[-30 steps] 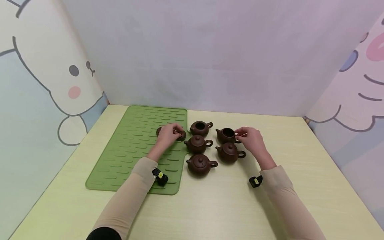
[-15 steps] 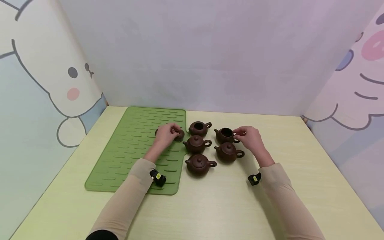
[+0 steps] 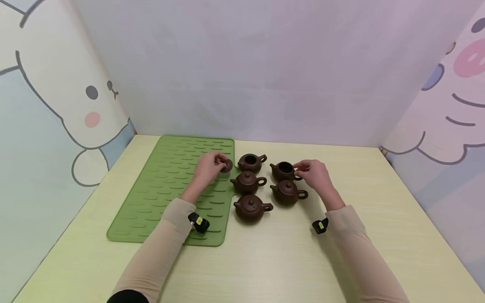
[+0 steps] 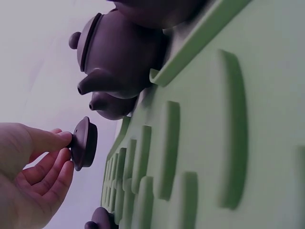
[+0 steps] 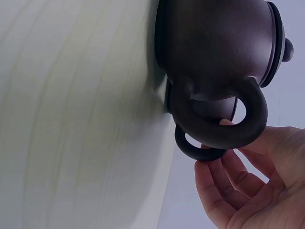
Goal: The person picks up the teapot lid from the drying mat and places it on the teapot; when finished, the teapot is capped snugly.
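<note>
My left hand point(image 3: 207, 169) pinches a dark brown teapot lid point(image 4: 84, 144) by its knob, tilted on edge above the green mat point(image 3: 163, 202). Lower in the left wrist view, a second lid point(image 4: 102, 218) lies on the mat; from the head it is hidden behind the hand. At the back right, my right hand point(image 3: 314, 173) pinches the looped handle point(image 5: 200, 151) of a lidless teapot point(image 3: 283, 171), whose round mouth faces up. A near teapot's handle partly covers those fingertips in the right wrist view. Another lidless teapot point(image 3: 251, 162) stands beside the mat's right edge.
Three lidded teapots stand close by: one at middle left point(image 3: 247, 182), one at front left point(image 3: 251, 208) and one just in front of the right hand point(image 3: 288, 193). The pale wooden table point(image 3: 288, 261) extends to a back wall point(image 3: 250, 84) and printed side panels.
My left hand has lifted the lid off the mat and tipped it up. The second lid has gone from sight behind that hand. My right hand stays at the teapot handle.
</note>
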The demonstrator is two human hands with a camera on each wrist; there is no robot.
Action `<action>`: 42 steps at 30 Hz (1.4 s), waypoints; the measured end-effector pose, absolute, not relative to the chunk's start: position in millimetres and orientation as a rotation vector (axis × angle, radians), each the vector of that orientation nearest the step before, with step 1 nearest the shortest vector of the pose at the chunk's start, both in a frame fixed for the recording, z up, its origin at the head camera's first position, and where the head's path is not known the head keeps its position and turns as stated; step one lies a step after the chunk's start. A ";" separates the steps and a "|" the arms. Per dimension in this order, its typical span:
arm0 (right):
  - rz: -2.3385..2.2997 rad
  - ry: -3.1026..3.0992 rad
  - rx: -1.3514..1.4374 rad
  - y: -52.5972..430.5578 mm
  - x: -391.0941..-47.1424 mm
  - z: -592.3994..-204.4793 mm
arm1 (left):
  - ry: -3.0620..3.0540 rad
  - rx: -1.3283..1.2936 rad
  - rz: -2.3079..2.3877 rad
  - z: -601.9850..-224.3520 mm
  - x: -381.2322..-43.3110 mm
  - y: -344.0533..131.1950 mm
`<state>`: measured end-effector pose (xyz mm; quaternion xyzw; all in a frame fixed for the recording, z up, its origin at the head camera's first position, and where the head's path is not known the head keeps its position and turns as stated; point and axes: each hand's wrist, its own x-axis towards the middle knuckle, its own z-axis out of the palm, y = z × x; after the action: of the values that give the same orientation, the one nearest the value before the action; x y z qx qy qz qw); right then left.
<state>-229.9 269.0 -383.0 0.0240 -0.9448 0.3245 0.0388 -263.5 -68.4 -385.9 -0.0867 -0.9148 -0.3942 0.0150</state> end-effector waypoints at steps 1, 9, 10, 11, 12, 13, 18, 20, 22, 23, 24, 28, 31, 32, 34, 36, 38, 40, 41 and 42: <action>0.997 -2.896 0.072 269.1 -230.0 -383.2 | -2.846 -0.272 -1.223 -385.0 -263.7 -67.9; 0.995 -2.897 0.075 269.4 -230.2 -384.3 | -2.843 -0.302 -1.198 -377.5 -261.9 -62.7; 0.995 -2.899 0.069 269.3 -230.3 -384.5 | -2.842 -0.305 -1.195 -376.5 -261.9 -61.9; 0.994 -2.901 0.064 269.2 -230.4 -384.5 | -2.842 -0.310 -1.192 -375.5 -261.8 -61.0; 0.992 -2.903 0.063 269.0 -230.3 -384.4 | -2.841 -0.313 -1.188 -374.5 -261.7 -60.0; 0.993 -2.905 0.063 268.8 -230.3 -384.3 | -2.840 -0.318 -1.185 -373.4 -261.6 -59.0; 0.988 -2.904 0.071 268.6 -230.5 -383.7 | -2.842 -0.329 -1.185 -368.0 -260.6 -54.2; 0.982 -2.906 0.072 268.8 -230.5 -383.6 | -2.843 -0.336 -1.193 -365.8 -260.0 -52.0; 0.983 -2.907 0.070 268.7 -229.8 -382.8 | -2.839 -0.351 -1.200 -364.0 -259.6 -49.3; 0.983 -2.906 0.067 268.5 -229.6 -382.7 | -2.837 -0.361 -1.193 -363.5 -259.8 -47.9; 0.983 -2.906 0.066 268.4 -229.4 -382.6 | -2.833 -0.370 -1.193 -363.0 -259.9 -46.3; 0.983 -2.904 0.058 268.1 -229.9 -382.9 | -2.831 -0.397 -1.180 -361.3 -261.3 -39.4; 0.982 -2.905 0.058 268.1 -230.3 -383.4 | -2.836 -0.407 -1.182 -359.5 -262.2 -33.6; 0.982 -2.905 0.056 268.0 -230.1 -383.3 | -2.838 -0.413 -1.176 -358.8 -262.6 -31.5; 0.982 -2.907 0.053 267.7 -229.7 -383.4 | -2.842 -0.424 -1.169 -357.3 -263.4 -27.3; 0.983 -2.909 0.045 267.0 -229.0 -383.3 | -2.847 -0.439 -1.159 -356.1 -264.3 -22.8; 0.989 -2.909 0.042 266.4 -228.6 -383.0 | -2.848 -0.454 -1.158 -355.1 -265.4 -18.2; 0.993 -2.910 0.040 266.2 -228.6 -383.4 | -2.846 -0.468 -1.155 -353.9 -266.5 -13.2; 0.995 -2.910 0.041 266.2 -228.6 -383.3 | -2.844 -0.474 -1.160 -353.3 -266.8 -10.6; 0.997 -2.910 0.041 266.3 -228.7 -383.5 | -2.842 -0.478 -1.160 -352.5 -267.0 -7.9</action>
<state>-228.7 266.3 -383.5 0.0134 -0.9454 0.3240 0.0328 -267.0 -7.9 -352.5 -0.1539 -0.9147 -0.3733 0.0174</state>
